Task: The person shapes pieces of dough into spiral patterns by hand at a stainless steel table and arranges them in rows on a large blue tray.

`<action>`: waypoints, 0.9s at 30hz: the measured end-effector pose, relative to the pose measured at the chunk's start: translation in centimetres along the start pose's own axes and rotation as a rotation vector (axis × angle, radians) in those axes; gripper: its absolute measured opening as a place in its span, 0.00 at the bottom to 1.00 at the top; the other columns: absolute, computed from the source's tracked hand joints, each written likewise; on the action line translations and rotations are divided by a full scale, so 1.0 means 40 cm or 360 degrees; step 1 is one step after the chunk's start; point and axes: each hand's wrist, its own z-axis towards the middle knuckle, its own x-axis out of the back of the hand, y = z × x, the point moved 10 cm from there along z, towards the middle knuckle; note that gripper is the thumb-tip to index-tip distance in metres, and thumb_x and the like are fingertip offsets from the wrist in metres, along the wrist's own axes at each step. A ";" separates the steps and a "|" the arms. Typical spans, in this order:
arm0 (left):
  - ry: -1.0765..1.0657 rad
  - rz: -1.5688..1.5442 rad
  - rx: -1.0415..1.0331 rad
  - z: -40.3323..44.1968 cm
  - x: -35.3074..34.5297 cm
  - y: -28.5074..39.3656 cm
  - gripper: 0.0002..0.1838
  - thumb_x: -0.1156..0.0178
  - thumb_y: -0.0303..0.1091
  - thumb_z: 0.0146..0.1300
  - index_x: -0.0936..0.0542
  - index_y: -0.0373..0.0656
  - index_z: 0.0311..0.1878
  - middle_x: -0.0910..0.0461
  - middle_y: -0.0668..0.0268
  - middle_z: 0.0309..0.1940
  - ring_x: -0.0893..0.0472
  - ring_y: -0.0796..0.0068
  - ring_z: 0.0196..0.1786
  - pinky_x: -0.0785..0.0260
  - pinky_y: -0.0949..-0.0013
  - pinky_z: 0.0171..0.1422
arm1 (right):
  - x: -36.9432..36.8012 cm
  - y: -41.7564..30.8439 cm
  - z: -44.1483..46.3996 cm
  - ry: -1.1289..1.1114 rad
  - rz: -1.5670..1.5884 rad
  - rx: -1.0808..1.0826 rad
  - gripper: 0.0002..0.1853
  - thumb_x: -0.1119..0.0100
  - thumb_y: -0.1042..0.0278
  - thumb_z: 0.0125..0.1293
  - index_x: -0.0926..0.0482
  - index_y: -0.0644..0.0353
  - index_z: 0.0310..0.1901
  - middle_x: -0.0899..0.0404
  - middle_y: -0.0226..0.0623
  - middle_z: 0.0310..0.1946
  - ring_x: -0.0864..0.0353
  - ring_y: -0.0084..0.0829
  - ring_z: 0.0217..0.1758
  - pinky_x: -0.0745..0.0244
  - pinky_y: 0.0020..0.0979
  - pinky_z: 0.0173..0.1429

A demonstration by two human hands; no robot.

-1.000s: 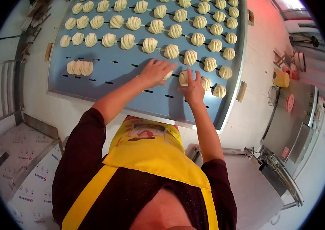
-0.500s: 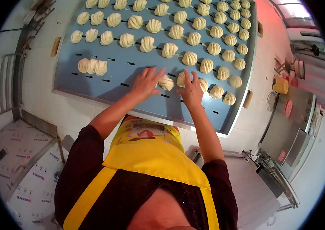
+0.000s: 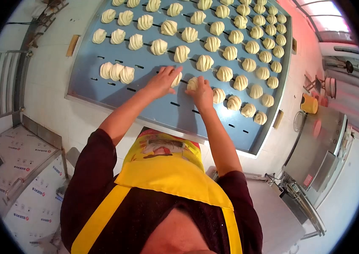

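Observation:
My left hand (image 3: pixel 161 83) is curved around a pale twisted dough bun (image 3: pixel 177 79), with thumb and fingers on either side and part of the bun hidden. Just to its right, the fingers of my right hand (image 3: pixel 201 94) are closed on another twisted bun (image 3: pixel 192 83). Both hands are low over the blue tray (image 3: pixel 145 108), near its front. Right of my right hand, a single bun (image 3: pixel 219 95) stands in the front row. Farther left, three buns (image 3: pixel 115 72) sit pressed together.
Rows of similar buns (image 3: pixel 205 63) fill the back and right of the slotted tray. A metal rail gate (image 3: pixel 6 84) stands at the left. A yellow bucket (image 3: pixel 309 103) and metal equipment (image 3: pixel 298 194) are at the right.
The view has shifted, so the tray appears farther right and lower. My right hand has let go of one bun, now standing in the front row, and holds the bun to its left.

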 end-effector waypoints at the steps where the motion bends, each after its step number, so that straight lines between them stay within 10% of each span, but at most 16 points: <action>1: -0.0024 -0.0019 -0.0036 -0.003 0.009 0.001 0.46 0.28 0.23 0.43 0.36 0.49 0.69 0.30 0.60 0.59 0.32 0.52 0.61 0.34 0.58 0.65 | -0.007 0.007 -0.007 -0.0055 -0.0019 -0.0045 0.37 0.25 0.67 0.44 0.32 0.60 0.57 0.26 0.52 0.47 0.21 0.55 0.44 0.24 0.47 0.45; 4: -0.0120 -0.0068 -0.0162 -0.002 0.010 -0.009 0.48 0.29 0.23 0.44 0.38 0.50 0.71 0.33 0.59 0.63 0.32 0.53 0.62 0.34 0.58 0.66 | 0.008 -0.020 -0.023 0.0151 0.0080 0.0354 0.40 0.24 0.66 0.43 0.34 0.59 0.60 0.28 0.51 0.52 0.22 0.54 0.48 0.24 0.46 0.47; 10: -0.0048 -0.0010 -0.0199 0.003 -0.034 -0.042 0.48 0.28 0.25 0.45 0.39 0.50 0.72 0.36 0.59 0.67 0.35 0.53 0.67 0.39 0.57 0.70 | -0.030 0.004 -0.020 -0.0014 -0.0070 0.0105 0.45 0.24 0.65 0.43 0.36 0.58 0.65 0.32 0.47 0.60 0.23 0.52 0.53 0.23 0.43 0.50; 16: 0.0177 0.0377 0.0030 -0.191 0.277 -0.076 0.50 0.26 0.31 0.45 0.41 0.54 0.73 0.38 0.61 0.70 0.41 0.54 0.72 0.45 0.54 0.73 | 0.105 -0.178 -0.097 0.0135 0.0004 0.0400 0.41 0.25 0.57 0.47 0.34 0.58 0.63 0.30 0.46 0.59 0.22 0.50 0.52 0.22 0.42 0.50; 27: -0.0013 0.0655 -0.0084 -0.227 0.322 -0.346 0.38 0.27 0.34 0.45 0.29 0.57 0.64 0.29 0.67 0.59 0.33 0.58 0.64 0.33 0.56 0.62 | -0.357 -0.551 0.057 -0.0161 0.0298 0.0467 0.37 0.27 0.65 0.48 0.33 0.57 0.60 0.29 0.45 0.55 0.25 0.52 0.55 0.26 0.43 0.54</action>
